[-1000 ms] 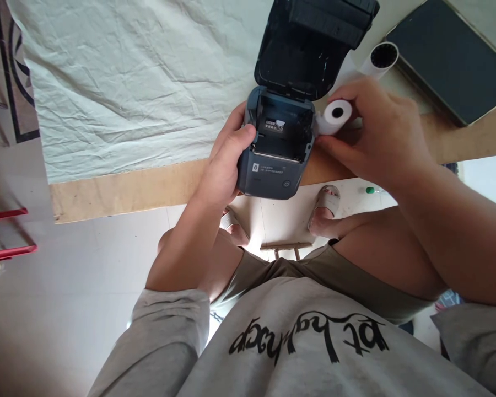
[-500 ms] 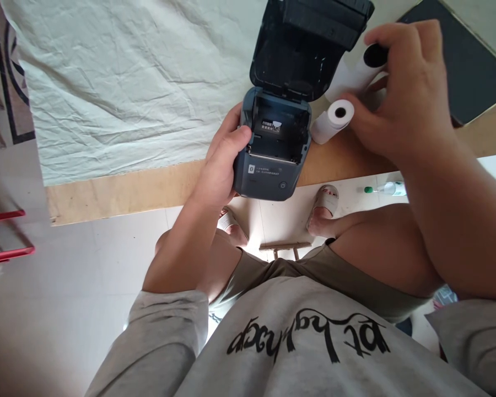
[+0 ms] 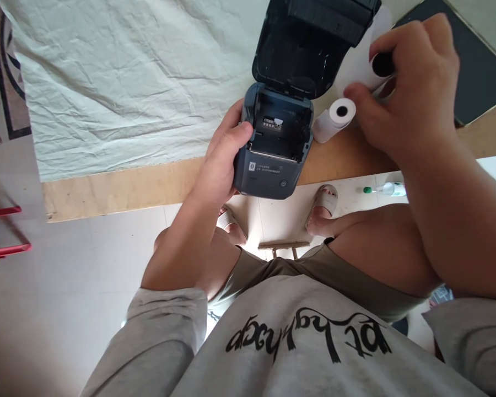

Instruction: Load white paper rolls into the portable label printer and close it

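Dark blue-grey little printer sits at the wooden table edge with its lid flipped up, and the left hand is wrapped around its left side, thumb over the rim. Just right of it a small white paper roll lies loose on the wood. The right hand has its fingers pinched on a bigger roll further back, beside a dark tablet.

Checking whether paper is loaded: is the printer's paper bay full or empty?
Empty. The printer lid stands open and its bay shows only a label; the small paper roll lies on the table beside it.
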Motion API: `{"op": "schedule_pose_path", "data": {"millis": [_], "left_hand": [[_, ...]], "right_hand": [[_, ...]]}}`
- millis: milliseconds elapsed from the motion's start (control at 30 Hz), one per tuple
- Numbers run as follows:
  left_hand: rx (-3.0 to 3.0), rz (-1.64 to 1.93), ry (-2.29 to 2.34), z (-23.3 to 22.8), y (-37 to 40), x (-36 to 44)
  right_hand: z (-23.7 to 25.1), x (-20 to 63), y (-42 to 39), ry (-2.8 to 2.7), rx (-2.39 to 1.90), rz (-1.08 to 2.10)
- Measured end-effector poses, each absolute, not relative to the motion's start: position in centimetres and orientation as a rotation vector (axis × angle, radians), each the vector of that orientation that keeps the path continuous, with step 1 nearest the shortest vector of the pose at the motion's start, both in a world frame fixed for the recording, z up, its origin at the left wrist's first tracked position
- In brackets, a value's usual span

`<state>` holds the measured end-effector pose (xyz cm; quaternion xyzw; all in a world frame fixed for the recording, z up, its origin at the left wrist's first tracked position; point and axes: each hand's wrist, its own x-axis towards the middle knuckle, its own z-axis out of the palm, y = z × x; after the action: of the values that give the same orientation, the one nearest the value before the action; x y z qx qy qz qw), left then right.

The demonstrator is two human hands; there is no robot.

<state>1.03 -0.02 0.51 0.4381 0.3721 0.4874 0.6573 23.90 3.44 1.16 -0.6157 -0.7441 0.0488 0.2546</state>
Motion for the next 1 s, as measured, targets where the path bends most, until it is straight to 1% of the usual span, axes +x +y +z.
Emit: {"op": "schedule_pose_path", "data": {"millis": [100, 200, 367, 533, 667, 833, 1000], "left_hand": [[0.987, 1.107, 0.832, 0.5, -0.03, 0.99], [0.996, 1.096, 0.838, 0.5, 0.0, 0.92], [1.026, 1.086, 0.843, 0.62, -0.07, 0.94], [1.02, 1.082, 0.865, 0.83, -0.19, 1.04], [1.022, 1.084, 0.855, 0.85, -0.14, 1.01], [1.014, 1.083, 0.855, 0.8, -0.11, 0.95], [1.032, 1.079, 0.839, 0.72, -0.04, 0.93]], "right_hand": [[1.17, 24.11, 3.47, -1.951, -1.619, 0.219], [1.21, 24.09, 3.44, -1.996, -1.585, 0.288], [1.18, 24.11, 3.44, -1.989, -1.645, 0.163], [0.95, 24.27, 3.3, -1.981, -1.528, 0.274], [0.87, 24.2, 3.36, -1.987, -1.615, 0.174], [0.87, 24.24, 3.36, -2.024, -1.473, 0.261], [1.05, 24.48, 3.42, -2.013, -1.587, 0.172]]}}
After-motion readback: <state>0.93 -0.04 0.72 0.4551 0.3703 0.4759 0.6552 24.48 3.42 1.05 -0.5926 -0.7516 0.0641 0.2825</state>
